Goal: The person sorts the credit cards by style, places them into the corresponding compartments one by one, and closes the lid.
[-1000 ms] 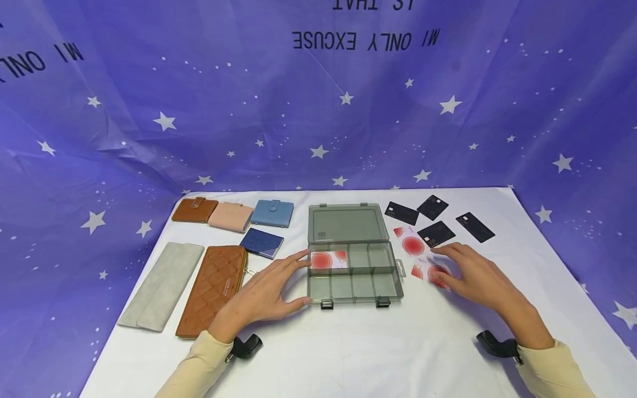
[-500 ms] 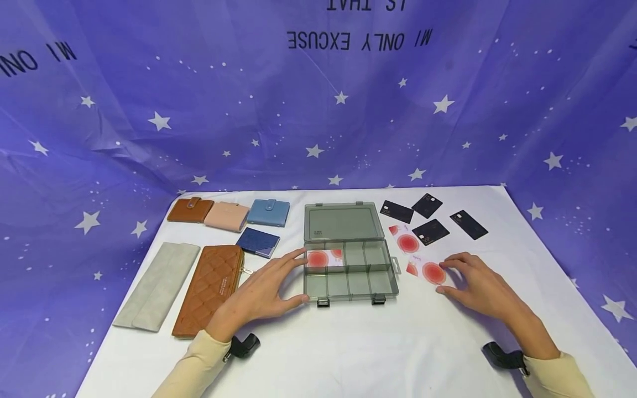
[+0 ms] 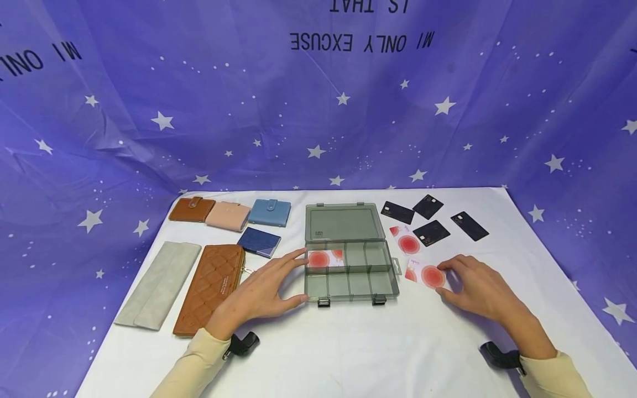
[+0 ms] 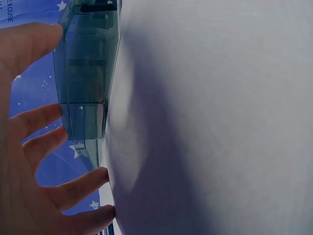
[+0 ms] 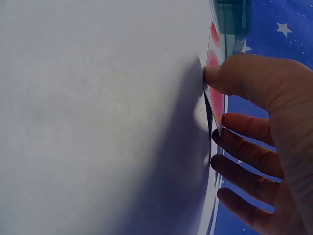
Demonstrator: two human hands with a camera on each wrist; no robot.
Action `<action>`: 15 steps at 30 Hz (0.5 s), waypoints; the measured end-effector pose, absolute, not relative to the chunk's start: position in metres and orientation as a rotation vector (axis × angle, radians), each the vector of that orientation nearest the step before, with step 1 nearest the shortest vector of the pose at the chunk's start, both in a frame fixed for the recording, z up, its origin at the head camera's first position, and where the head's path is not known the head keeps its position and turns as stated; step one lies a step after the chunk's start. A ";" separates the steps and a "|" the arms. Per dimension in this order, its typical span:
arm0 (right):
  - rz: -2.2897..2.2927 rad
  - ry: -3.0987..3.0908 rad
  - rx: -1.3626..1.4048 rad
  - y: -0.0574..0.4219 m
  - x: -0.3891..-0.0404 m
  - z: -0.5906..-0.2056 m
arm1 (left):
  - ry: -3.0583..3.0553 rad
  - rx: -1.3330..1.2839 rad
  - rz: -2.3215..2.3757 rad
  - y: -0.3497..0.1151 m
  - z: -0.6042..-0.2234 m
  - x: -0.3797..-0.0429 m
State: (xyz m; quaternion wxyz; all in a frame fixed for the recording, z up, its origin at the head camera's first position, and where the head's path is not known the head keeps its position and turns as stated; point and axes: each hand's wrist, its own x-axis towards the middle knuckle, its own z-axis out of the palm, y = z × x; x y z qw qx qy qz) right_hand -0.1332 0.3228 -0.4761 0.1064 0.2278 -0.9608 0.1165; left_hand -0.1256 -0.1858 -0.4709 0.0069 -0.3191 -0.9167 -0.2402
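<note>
In the head view, my right hand (image 3: 480,287) pinches a white card with a red round print (image 3: 424,273) by its right end. The right wrist view shows this card (image 5: 215,93) between thumb and fingertips, its end tilted up off the cloth. My left hand (image 3: 261,290) rests at the left side of a clear grey-green divided box (image 3: 358,284), fingers spread and fairly straight. Its thumb and fingertips touch the box wall (image 4: 83,88) in the left wrist view. The box lid (image 3: 343,222) lies back, and another red-printed card (image 3: 325,258) lies in the upper left compartments.
Several black cards (image 3: 431,233) and a red-printed card (image 3: 408,243) lie right of the box. On the left are a brown quilted wallet (image 3: 211,282), a grey wallet (image 3: 158,284), a navy card holder (image 3: 259,242) and small brown (image 3: 192,210), pink (image 3: 228,215) and blue wallets (image 3: 270,213).
My right hand has shifted from over the red-printed card to its right end, and now pinches it; the card has turned slightly. The left hand stays by the box.
</note>
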 end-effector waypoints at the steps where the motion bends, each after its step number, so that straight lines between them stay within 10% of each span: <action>1: 0.328 -2.827 0.680 0.322 -0.133 -0.476 | -2.869 -0.998 -0.754 -0.186 -0.471 -0.126; 15: 0.391 -2.917 0.736 0.321 -0.133 -0.469 | -2.866 -0.996 -0.752 -0.185 -0.470 -0.126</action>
